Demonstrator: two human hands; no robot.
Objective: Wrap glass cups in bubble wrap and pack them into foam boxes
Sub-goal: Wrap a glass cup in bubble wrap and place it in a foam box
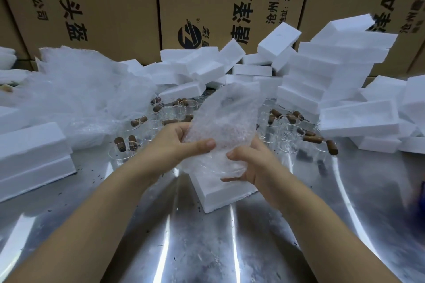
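Left hand [177, 142] pinches and right hand [250, 163] cups the bubble wrap [225, 119], a glass cup [232, 169] seemingly inside its lower end, just above the foam box [225, 190]; judgement: roll snug, tuck loose upper tail before lowering.

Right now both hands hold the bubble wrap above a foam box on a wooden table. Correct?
No, the table is shiny metal, not wooden; the head view shows its reflective surface. The rest stands: the left hand and the right hand both grip the bubble wrap above the foam box.
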